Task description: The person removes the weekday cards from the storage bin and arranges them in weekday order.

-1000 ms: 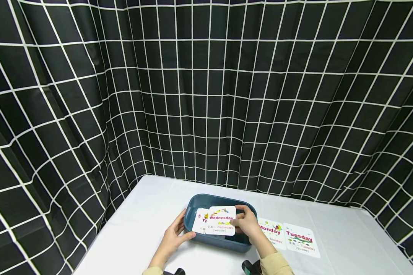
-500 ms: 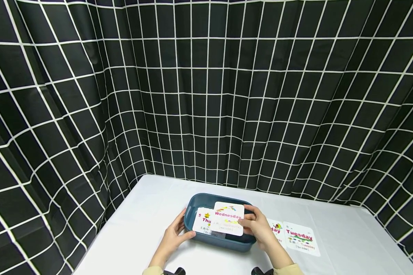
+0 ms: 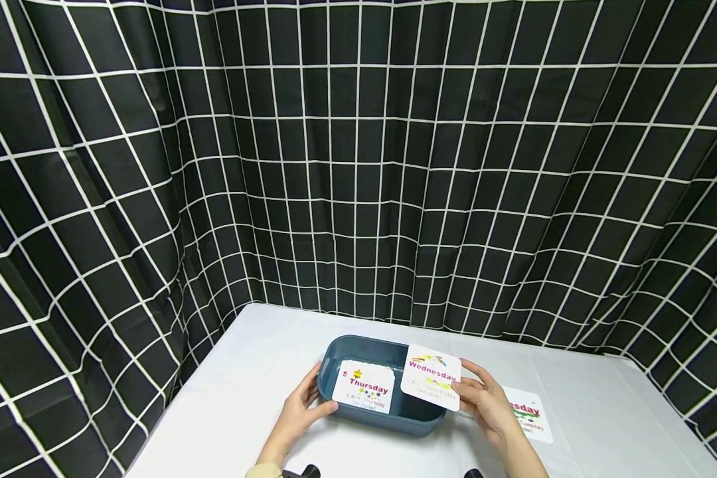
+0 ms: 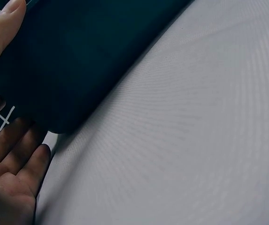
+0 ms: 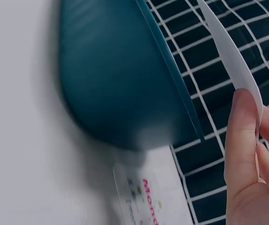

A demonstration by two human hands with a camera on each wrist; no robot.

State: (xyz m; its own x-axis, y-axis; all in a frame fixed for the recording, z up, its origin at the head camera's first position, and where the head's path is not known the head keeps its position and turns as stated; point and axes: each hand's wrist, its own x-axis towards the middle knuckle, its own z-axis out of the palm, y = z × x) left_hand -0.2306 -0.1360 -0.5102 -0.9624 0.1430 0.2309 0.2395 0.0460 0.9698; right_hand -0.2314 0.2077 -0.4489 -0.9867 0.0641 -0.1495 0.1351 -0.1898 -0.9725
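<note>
A blue flashcard flat-box bin (image 3: 388,423) stands on the white table. My left hand (image 3: 297,415) holds its left end, thumb at the near rim and fingers along the outer side. Between thumb and fingers my right hand (image 3: 488,406) pinches the right edge of the Wednesday card (image 3: 430,376), raised over the bin's right end. In the right wrist view that card (image 5: 235,61) appears nearly edge-on, thumb on one face. Inside the bin, the Thursday card (image 3: 368,386) overlaps another card whose visible print starts with S.
Right of the bin lies the Tuesday card (image 3: 534,418), partly covered by my right hand. The Monday card (image 5: 146,197) lies beside the bin's right end, mostly hidden in the head view. A black curtain (image 3: 358,166) with a white grid surrounds the table's back and sides.
My right hand has carried the Wednesday card rightward from above the Thursday card to the bin's right rim, uncovering the Thursday card. My left hand stays on the bin.
</note>
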